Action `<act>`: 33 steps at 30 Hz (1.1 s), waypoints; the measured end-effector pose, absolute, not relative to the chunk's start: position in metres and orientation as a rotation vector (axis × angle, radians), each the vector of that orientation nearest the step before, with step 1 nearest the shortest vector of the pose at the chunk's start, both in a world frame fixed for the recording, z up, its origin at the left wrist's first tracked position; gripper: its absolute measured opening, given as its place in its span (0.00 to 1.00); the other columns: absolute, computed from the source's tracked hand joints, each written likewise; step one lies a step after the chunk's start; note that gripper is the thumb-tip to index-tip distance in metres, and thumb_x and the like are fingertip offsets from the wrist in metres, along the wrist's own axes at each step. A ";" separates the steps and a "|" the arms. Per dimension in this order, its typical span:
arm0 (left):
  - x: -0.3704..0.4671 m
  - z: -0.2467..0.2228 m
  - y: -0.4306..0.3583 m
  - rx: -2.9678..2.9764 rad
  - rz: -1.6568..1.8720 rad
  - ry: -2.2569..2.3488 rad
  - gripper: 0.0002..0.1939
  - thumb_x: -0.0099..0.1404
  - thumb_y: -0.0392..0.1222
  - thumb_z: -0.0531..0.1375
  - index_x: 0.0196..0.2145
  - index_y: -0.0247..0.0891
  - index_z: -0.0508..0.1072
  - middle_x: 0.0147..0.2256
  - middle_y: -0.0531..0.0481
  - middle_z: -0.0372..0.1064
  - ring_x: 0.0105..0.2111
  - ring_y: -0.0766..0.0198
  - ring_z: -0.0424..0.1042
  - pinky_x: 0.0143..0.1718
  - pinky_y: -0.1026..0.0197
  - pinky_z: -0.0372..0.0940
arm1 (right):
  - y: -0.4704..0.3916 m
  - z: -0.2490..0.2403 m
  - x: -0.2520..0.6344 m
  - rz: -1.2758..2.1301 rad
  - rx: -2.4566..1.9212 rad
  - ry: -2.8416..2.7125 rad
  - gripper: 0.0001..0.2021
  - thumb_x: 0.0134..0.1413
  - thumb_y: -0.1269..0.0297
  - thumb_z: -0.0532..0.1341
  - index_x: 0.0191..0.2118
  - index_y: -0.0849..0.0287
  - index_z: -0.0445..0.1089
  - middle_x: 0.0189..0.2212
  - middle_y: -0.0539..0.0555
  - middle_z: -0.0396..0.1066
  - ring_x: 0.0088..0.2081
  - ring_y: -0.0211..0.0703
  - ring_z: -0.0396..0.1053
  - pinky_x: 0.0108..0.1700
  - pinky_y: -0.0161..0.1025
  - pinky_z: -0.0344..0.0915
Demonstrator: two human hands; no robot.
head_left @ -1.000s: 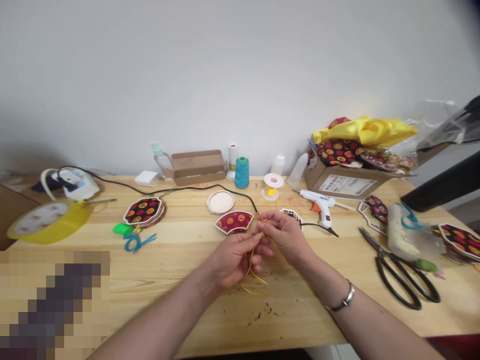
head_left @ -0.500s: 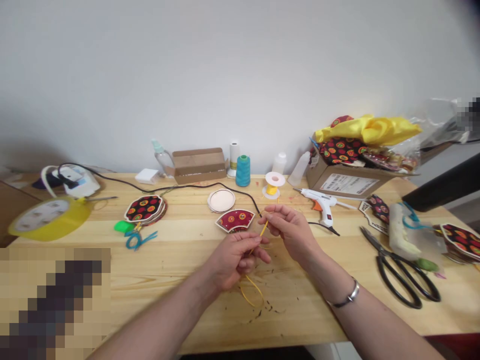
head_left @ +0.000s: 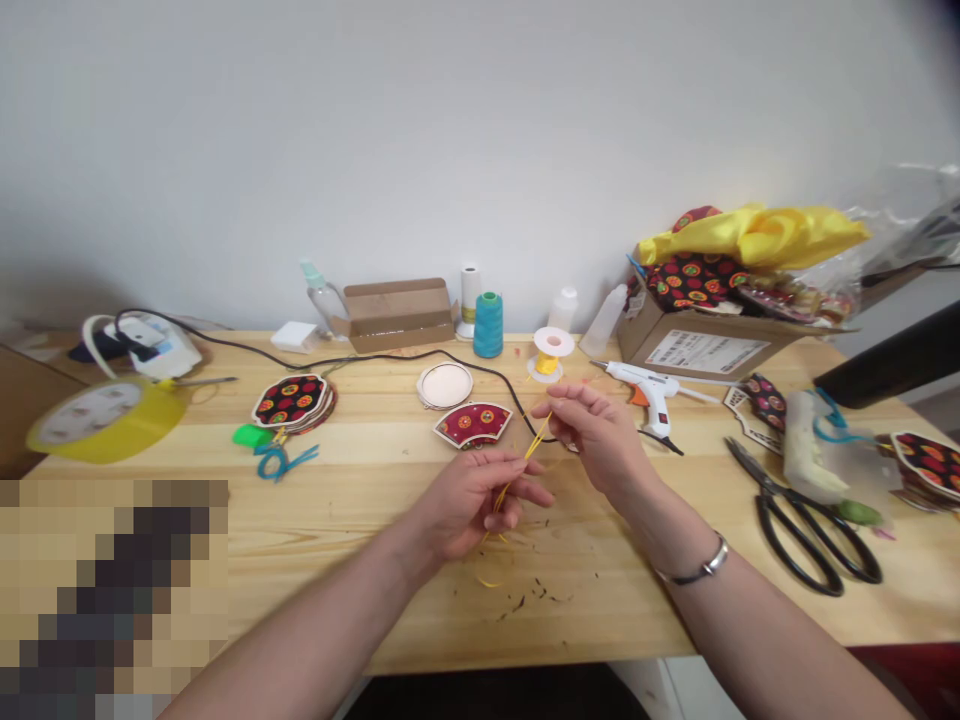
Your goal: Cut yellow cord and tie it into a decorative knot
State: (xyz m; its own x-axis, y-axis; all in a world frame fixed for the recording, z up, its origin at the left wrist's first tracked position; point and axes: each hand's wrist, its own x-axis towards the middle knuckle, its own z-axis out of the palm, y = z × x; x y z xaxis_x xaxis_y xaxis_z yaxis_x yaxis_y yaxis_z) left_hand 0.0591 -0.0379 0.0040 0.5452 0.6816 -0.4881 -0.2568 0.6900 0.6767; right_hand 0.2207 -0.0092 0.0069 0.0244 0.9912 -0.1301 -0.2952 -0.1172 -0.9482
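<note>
The left hand (head_left: 469, 505) pinched a thin, doubled yellow cord (head_left: 535, 442) above the pale wooden table (head_left: 322, 570), its lower fingers parted; the right hand (head_left: 600, 440) pinched the upper end. Uneven pulling risked strands slipping; slack below risked tangling.

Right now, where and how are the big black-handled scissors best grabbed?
Probably by the black handle loops, from the near edge: the scissors lie flat on the table, loops toward the person, blades pointing away and left. The right hand looks nearer.
</note>
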 end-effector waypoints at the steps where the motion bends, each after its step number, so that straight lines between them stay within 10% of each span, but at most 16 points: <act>1: 0.059 0.004 -0.038 0.586 0.595 0.814 0.07 0.57 0.40 0.60 0.31 0.32 0.72 0.24 0.43 0.75 0.11 0.75 0.61 0.11 0.72 0.42 | -0.009 0.007 0.221 1.378 -1.108 -0.903 0.12 0.41 0.63 0.64 0.33 0.62 0.66 0.25 0.53 0.74 0.20 0.31 0.60 0.21 0.32 0.52; 7: 0.059 0.005 -0.039 0.637 0.645 0.832 0.08 0.58 0.41 0.60 0.31 0.32 0.71 0.25 0.43 0.76 0.10 0.78 0.56 0.12 0.72 0.39 | -0.013 0.011 0.224 0.876 -1.377 -1.302 0.15 0.49 0.58 0.58 0.42 0.60 0.67 0.28 0.53 0.71 0.22 0.35 0.61 0.25 0.34 0.55; 10: 0.057 0.004 -0.039 0.649 0.715 0.834 0.09 0.59 0.42 0.59 0.32 0.32 0.71 0.26 0.43 0.76 0.10 0.79 0.54 0.12 0.72 0.40 | -0.019 0.017 0.226 0.574 -1.463 -1.499 0.13 0.53 0.56 0.56 0.29 0.61 0.71 0.21 0.50 0.65 0.22 0.35 0.57 0.25 0.34 0.53; 19: 0.057 0.004 -0.036 0.676 0.763 0.790 0.09 0.59 0.41 0.59 0.32 0.32 0.72 0.23 0.45 0.74 0.10 0.81 0.50 0.13 0.71 0.37 | -0.024 0.018 0.213 1.611 -1.306 -1.312 0.11 0.43 0.59 0.63 0.26 0.63 0.71 0.14 0.44 0.56 0.16 0.28 0.46 0.18 0.31 0.41; 33: 0.057 0.005 -0.040 0.685 0.564 0.771 0.10 0.57 0.43 0.61 0.29 0.32 0.71 0.26 0.42 0.76 0.17 0.68 0.71 0.12 0.72 0.48 | -0.006 0.011 0.235 1.347 -1.197 -1.068 0.14 0.42 0.58 0.65 0.20 0.62 0.63 0.13 0.45 0.59 0.15 0.28 0.50 0.18 0.29 0.42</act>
